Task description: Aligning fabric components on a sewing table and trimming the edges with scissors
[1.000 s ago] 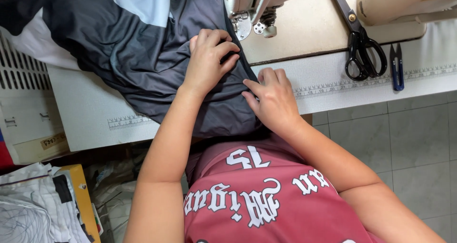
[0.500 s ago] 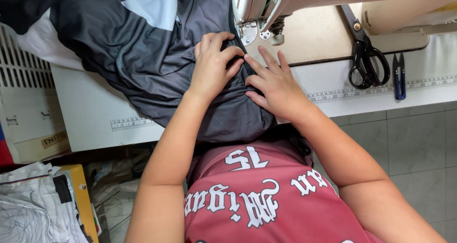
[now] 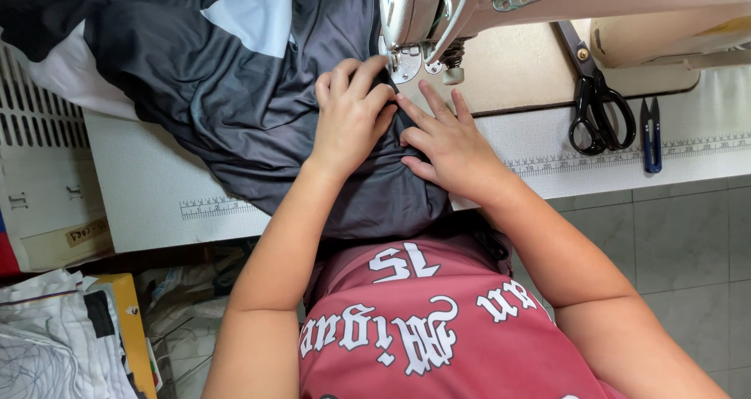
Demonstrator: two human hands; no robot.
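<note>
The left hand [image 3: 352, 113] lies curled on the dark grey fabric [image 3: 235, 109], fingers bunched and pressing a fold down just before the presser foot [image 3: 405, 66] of the sewing machine [image 3: 438, 8]. Touching it, the right hand [image 3: 446, 145] rests flat, fingers spread, pinning the cloth to the surface [image 3: 149, 188] so the seam feeds straight. The rest of the garment trails toward the surface's far left corner. Black scissors [image 3: 598, 106] and blue thread snips [image 3: 651, 133] lie well apart near the right edge, within reach.
</note>
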